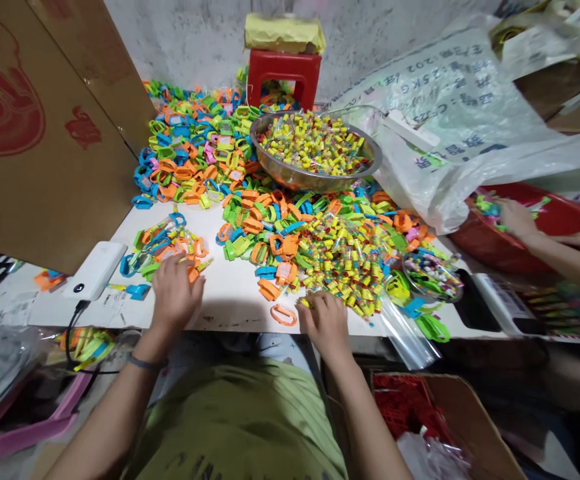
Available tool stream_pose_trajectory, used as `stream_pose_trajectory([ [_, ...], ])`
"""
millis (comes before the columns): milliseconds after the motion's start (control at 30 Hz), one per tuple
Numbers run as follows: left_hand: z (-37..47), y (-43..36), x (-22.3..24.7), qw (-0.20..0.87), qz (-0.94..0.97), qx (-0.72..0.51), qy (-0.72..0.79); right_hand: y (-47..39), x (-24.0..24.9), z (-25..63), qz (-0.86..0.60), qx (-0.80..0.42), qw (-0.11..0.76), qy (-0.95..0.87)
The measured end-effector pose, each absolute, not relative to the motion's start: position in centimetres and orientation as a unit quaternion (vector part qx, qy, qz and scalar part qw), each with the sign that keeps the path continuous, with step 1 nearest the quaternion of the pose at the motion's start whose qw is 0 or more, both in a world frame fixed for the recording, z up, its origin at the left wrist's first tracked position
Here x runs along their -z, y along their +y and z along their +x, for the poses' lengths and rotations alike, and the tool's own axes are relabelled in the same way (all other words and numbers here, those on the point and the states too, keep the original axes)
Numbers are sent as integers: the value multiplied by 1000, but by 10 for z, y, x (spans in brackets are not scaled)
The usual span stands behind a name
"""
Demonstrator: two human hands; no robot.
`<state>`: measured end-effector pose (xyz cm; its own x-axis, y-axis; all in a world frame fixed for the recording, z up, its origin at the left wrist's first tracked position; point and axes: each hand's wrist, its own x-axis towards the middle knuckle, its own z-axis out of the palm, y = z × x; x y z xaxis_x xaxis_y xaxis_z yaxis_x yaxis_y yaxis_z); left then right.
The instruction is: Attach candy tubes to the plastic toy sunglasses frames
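My left hand [174, 291] rests over a small heap of coloured plastic toy watches [159, 241], its fingers loosely spread and its thumb apart. No held thing shows in it. My right hand [327, 325] is at the front edge of a pile of small clear tubes with yellow ends [347, 257]. Its thumb and fingers close on a small yellow-ended tube [305, 303], mostly hidden by the fingers. Just left of that hand lies a single orange watch band [284, 315]. More toy watches [253, 223] are heaped beyond both hands.
A metal bowl [315, 175] full of yellow-ended tubes stands behind the pile, before a red stool [284, 63]. At left are a cardboard box [45, 133] and white power bank [99, 267]. Another person's hand [517, 219] reaches into a red basin [490, 247] at right.
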<state>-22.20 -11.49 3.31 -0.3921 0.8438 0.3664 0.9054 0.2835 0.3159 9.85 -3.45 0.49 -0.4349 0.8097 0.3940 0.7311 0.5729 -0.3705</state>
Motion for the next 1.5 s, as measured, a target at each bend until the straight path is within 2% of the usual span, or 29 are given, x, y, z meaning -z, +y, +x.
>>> stream_pose_trajectory([
  [133,-166,-94,-26,-10,-666,265,-697,-37,-16,92,-417,-155,368,-817],
  [333,-124,-67,-10,-99,-681,284,-668,-55,-34,75,-367,-202,374,-828],
  [433,-133,-71,-13,-160,-671,344,-637,-63,-39,71,-348,-235,369,-829],
  [500,-139,-81,-22,-242,-655,395,-597,-66,-42,71,-327,-240,356,-842],
  [633,-143,-104,-48,-441,-538,500,-516,-75,-49,68,-265,-257,335,-867],
  [733,-139,-116,-59,-508,-377,576,-518,-84,-54,61,-239,-293,358,-854],
  [867,-129,-122,-60,-566,-265,598,-502,-91,-59,52,-210,-351,375,-832],
  [967,-123,-125,-62,-551,-313,579,-513,-87,-63,52,-247,-368,402,-801],
  [1200,-124,-131,-79,-395,-526,456,-599,-81,-67,55,-326,-354,409,-775],
  [1500,-125,-137,-75,-339,-557,437,-620,-88,-65,53,-318,-361,423,-768],
])
